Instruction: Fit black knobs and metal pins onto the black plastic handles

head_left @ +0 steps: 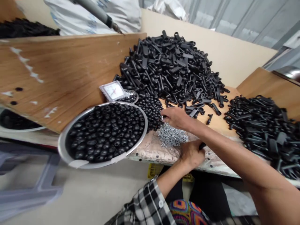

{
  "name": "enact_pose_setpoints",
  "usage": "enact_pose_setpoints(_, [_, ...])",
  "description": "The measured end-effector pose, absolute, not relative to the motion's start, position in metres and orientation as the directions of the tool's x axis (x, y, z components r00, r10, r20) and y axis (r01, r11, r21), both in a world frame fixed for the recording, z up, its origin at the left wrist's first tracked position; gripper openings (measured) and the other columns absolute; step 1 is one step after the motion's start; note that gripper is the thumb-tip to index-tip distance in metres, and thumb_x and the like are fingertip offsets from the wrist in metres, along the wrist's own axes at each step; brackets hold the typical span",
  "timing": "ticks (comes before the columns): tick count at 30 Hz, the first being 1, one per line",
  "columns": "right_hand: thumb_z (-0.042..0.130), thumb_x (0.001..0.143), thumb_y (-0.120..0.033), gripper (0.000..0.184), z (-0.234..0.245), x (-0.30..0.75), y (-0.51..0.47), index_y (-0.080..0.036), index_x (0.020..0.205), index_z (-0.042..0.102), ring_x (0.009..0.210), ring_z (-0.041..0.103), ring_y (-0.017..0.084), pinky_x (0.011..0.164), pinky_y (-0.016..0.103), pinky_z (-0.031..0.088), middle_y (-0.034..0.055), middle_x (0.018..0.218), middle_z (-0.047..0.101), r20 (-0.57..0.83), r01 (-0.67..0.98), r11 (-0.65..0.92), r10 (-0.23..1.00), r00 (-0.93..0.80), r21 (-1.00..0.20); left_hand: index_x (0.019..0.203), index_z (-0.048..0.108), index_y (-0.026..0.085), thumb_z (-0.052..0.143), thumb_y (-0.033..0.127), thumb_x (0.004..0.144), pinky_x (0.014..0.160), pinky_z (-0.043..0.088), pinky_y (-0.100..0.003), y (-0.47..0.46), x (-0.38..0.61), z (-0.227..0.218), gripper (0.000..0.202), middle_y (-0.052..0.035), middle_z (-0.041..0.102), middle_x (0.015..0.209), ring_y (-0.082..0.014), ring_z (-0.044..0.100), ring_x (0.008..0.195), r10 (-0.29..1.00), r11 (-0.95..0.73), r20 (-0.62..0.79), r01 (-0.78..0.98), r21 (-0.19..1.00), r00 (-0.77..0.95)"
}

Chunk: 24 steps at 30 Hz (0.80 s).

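Observation:
My left hand (193,153) is closed at the table's front edge, with the end of a black plastic handle (202,145) sticking out of it. The rest of that part is hidden by the fingers. Just beyond, my right hand (176,117) reaches across with its fingers pinched together at the border of a heap of small black beads (151,109). A dark bit shows by those fingertips, too small to name. Beneath the right hand lies a pile of small silvery pins or rivets (172,136), close to the left hand too.
A round bowl (61,147) full of larger black balls with holes stands at the left. Behind rises a big heap of black handles (168,65); another pile (264,125) lies right. A wooden board (70,65), a small square clock (114,91) and a hanging tool (98,14) are nearby.

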State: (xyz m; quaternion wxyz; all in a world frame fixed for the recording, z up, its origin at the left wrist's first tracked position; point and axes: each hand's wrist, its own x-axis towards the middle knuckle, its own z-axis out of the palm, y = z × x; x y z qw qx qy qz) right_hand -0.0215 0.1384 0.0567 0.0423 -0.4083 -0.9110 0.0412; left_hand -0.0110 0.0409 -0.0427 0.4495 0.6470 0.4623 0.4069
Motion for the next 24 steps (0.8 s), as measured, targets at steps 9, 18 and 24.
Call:
enact_pose_setpoints(9, [0.064, 0.073, -0.026, 0.018, 0.038, 0.111, -0.008, -0.017, 0.089, 0.067, 0.057, 0.056, 0.01, 0.054, 0.023, 0.045, 0.0006, 0.071, 0.064, 0.339, 0.347, 0.3, 0.939, 0.057, -0.888, 0.079, 0.06, 0.017, 0.047, 0.034, 0.076, 0.055, 0.042, -0.022, 0.038, -0.012, -0.051, 0.021, 0.0028, 0.057, 0.06, -0.0107, 0.053, 0.054, 0.978, -0.126, 0.119, 0.027, 0.992, 0.171])
enact_pose_setpoints(18, [0.067, 0.069, -0.019, 0.015, -0.021, 0.153, -0.082, -0.017, 0.084, 0.064, 0.065, 0.059, 0.011, 0.061, 0.022, 0.048, 0.0006, 0.074, 0.065, 0.231, 0.032, 0.229, 0.965, 0.123, -0.973, 0.085, 0.064, 0.016, 0.053, 0.025, 0.074, 0.054, 0.042, -0.019, -0.047, 0.019, -0.041, 0.018, 0.004, 0.056, 0.058, -0.0083, 0.049, 0.051, 0.957, -0.135, 0.093, 0.137, 0.981, 0.275])
enact_pose_setpoints(24, [0.065, 0.072, -0.02, 0.014, -0.027, 0.181, -0.098, -0.017, 0.085, 0.065, 0.062, 0.059, 0.011, 0.06, 0.02, 0.047, 0.0001, 0.074, 0.066, 0.284, 0.16, 0.256, 0.942, 0.18, -0.953, 0.098, 0.063, 0.017, 0.05, 0.019, 0.074, 0.068, 0.044, -0.02, -0.058, 0.046, -0.041, 0.027, 0.0018, 0.064, 0.077, -0.011, 0.057, 0.068, 0.912, -0.321, 0.206, 0.304, 0.897, 0.356])
